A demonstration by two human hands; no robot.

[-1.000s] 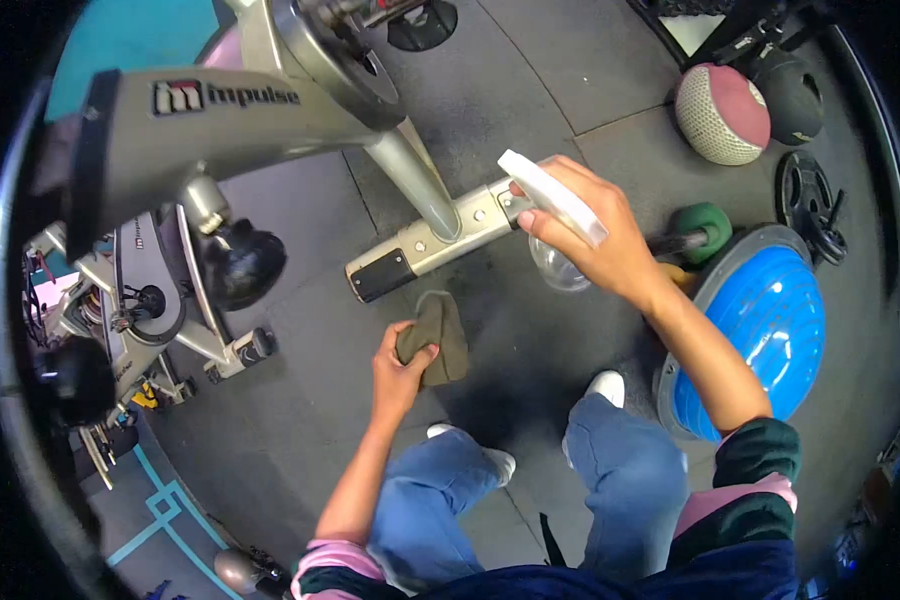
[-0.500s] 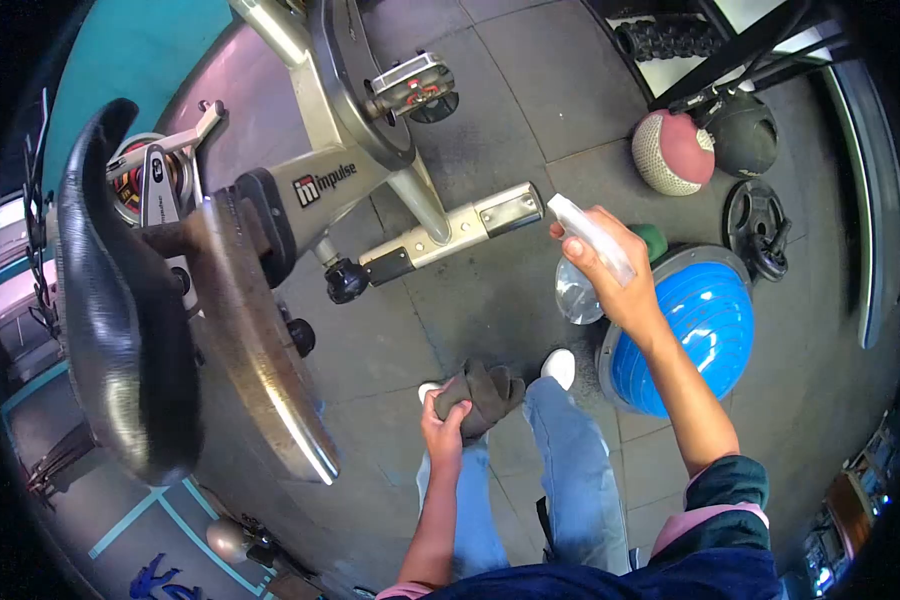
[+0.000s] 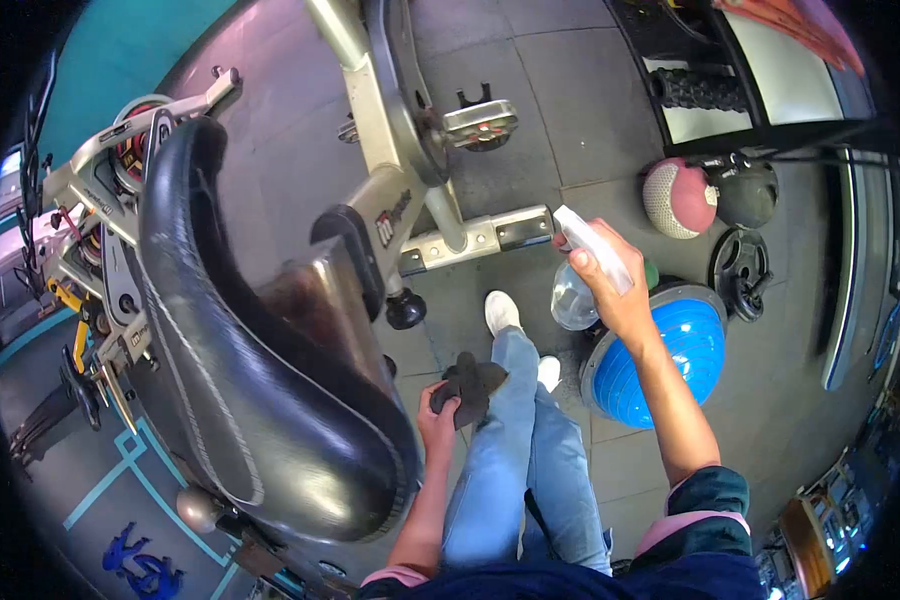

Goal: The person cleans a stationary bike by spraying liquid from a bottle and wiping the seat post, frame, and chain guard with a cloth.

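My right hand (image 3: 611, 268) grips a clear spray bottle (image 3: 574, 297) by its white trigger head, held out over the floor near the bike's rear foot. In my left hand (image 3: 437, 415) is a crumpled dark grey cloth (image 3: 469, 390), pinched between thumb and fingers in front of my legs. Just left of that hand is the black padded seat (image 3: 260, 350) of an exercise bike. The bike's metal frame (image 3: 370, 120) and a pedal (image 3: 480, 124) rise beyond it.
A blue balance dome (image 3: 660, 360) sits on the floor under my right forearm. Beyond it are a weight plate (image 3: 740, 272), a pink ball (image 3: 682, 197) and a black ball (image 3: 748, 195). A rack with a foam roller (image 3: 698, 90) stands far right. More machines line the left side.
I have stepped forward, and the bike seat now looms larger and nearer to my left hand. Both hands keep hold of the bottle and the cloth.
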